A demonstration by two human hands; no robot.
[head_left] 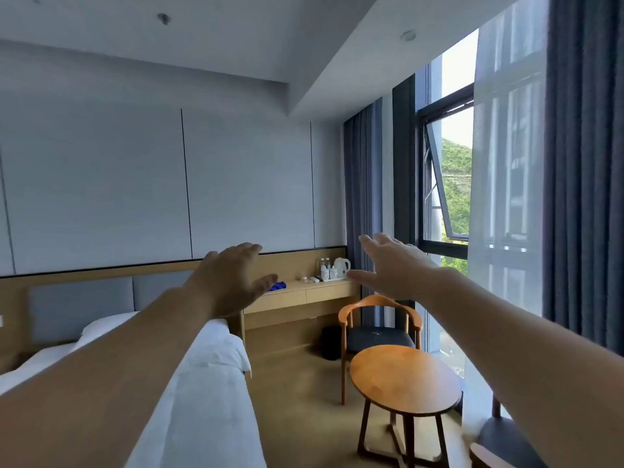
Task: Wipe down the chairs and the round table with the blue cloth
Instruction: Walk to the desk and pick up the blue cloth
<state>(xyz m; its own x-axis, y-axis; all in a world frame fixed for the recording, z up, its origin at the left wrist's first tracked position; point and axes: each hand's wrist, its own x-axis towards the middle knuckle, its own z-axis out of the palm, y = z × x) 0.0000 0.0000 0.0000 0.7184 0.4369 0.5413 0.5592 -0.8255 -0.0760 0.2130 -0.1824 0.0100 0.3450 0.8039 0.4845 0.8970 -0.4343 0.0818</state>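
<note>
**Both grips spread, cloth far off on the bench**

The left grip [233, 282] and right grip [395, 265] hang in mid-air, fingers spread, holding nothing. The blue cloth [279, 286] lies on the far wall bench [324, 291], partly hidden behind the left thumb. Further right on that bench stand a white kettle [342, 266] and what seem to be small bottles [325, 265]. A bed [209, 383] fills the near left. By the window, a wooden chair [378, 334] stands just behind the round table [405, 380]. A second chair [503, 440] shows at the near right edge.

no readable text, labels, brands, numbers or signs on anything in view
</note>
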